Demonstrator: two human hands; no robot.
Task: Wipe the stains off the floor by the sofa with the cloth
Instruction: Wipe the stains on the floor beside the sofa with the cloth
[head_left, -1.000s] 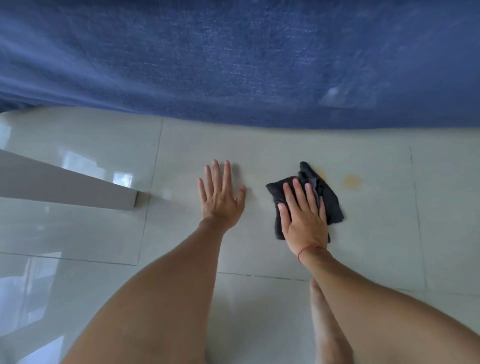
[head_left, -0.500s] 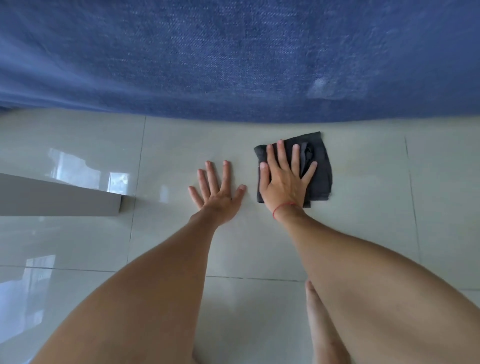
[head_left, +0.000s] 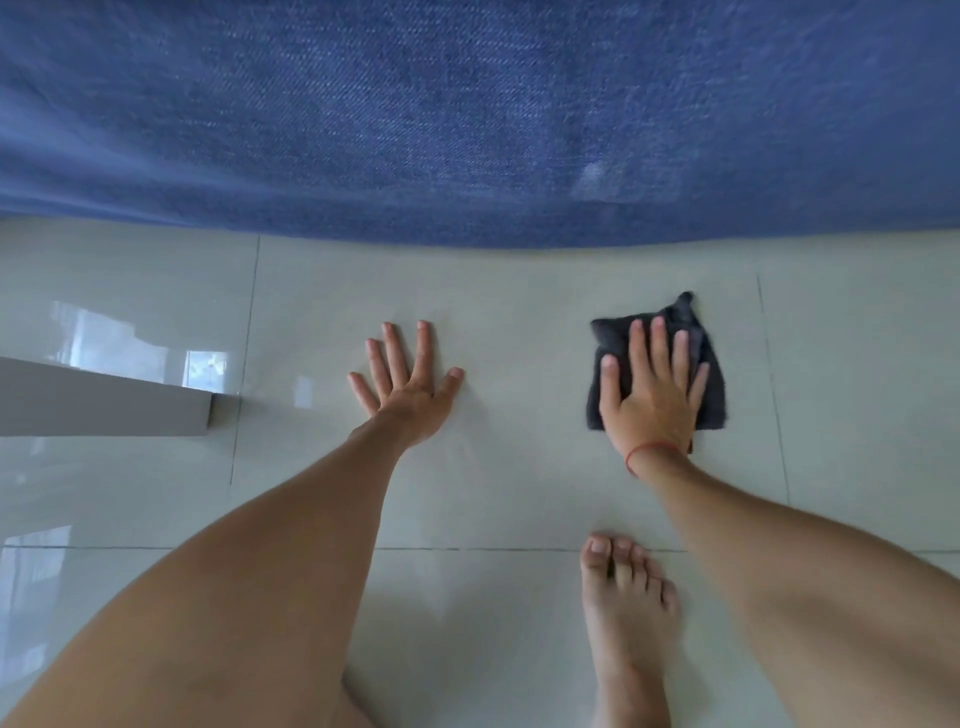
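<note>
Now the right hand (head_left: 652, 395) has swept the cloth (head_left: 712, 382) away from the left hand (head_left: 405, 382); half a second ago the two hands lay almost thumb to thumb, and now a wide bare stretch of floor (head_left: 524, 426) separates them. The cloth also sits a little further back from the sofa (head_left: 467, 119) edge than it did then. A second ago an orange stain showed just beyond the right hand's fingertips; no such mark can be seen around the cloth now, so the tile looks clean where it is bare, though anything under the cloth is hidden. I judge the wiping well along, perhaps nearly done

The right hand lies flat with fingers spread, pressing the dark folded cloth to the tile without gripping it; one corner sticks out past the fingertips. The left hand is spread open, palm down on the floor as a brace, holding nothing. A bare foot (head_left: 628, 618) rests behind the right wrist
</note>
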